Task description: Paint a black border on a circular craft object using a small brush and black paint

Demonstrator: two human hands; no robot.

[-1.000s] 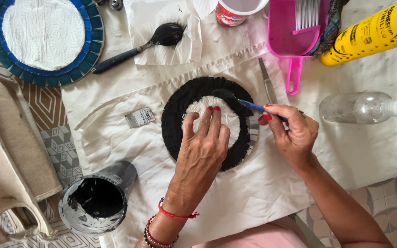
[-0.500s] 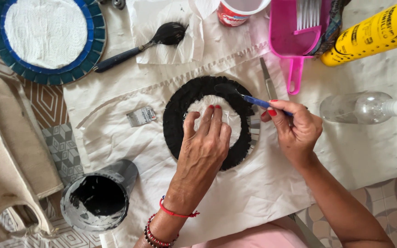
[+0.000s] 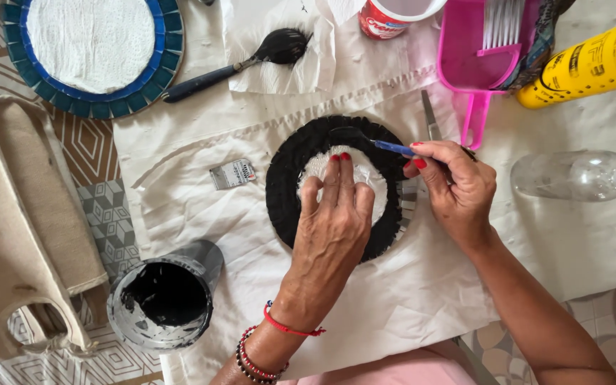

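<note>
While the left hand presses flat on the round black-painted disc, fingers stay unclenched. Right hand pinches a thin blue-handled paintbrush.

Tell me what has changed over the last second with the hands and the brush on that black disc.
The right hand has slid the blue-handled brush along the black disc, from its right edge up toward the top of the rim. The left hand stays flat on the white centre, holding the disc down. The paint tin has not moved.

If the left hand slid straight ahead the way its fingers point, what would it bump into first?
The left hand points up the picture, so it would probably first meet the small blue-handled paintbrush crossing the black ring.
</note>
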